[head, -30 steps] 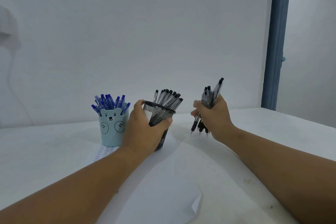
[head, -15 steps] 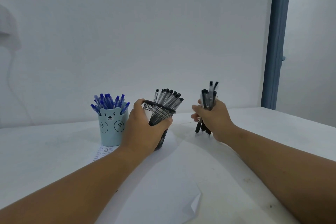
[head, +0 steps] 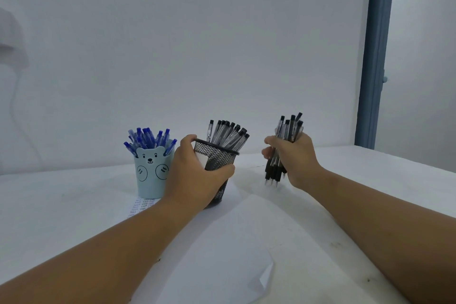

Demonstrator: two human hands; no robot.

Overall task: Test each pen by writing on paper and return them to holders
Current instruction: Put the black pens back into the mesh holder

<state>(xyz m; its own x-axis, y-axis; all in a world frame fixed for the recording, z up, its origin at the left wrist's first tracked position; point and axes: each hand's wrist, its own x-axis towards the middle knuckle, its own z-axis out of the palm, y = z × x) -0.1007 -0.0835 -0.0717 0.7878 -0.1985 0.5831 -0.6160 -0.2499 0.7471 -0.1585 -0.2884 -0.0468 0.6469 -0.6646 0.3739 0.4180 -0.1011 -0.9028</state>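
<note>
My left hand (head: pixel 195 175) grips the black mesh pen holder (head: pixel 217 160), which stands on the table with several black pens (head: pixel 229 134) sticking out of it. My right hand (head: pixel 296 158) grips a bundle of black pens (head: pixel 286 148) held upright, tips down, just above the table to the right of the mesh holder. A light blue bear-face holder (head: pixel 151 171) with several blue pens (head: pixel 148 137) stands left of the mesh holder. A white sheet of paper (head: pixel 222 249) lies in front of the holders, partly under my left forearm.
A strip of paper with small printed text (head: pixel 140 206) lies under the blue holder. The white table (head: pixel 49 205) runs up to a white wall. A blue-grey door frame (head: pixel 375 57) stands at the right.
My right hand has turned the bundle of black pens from a tilt to upright and lowered it, so the tips sit close to the table. My left hand has stayed on the mesh holder.
</note>
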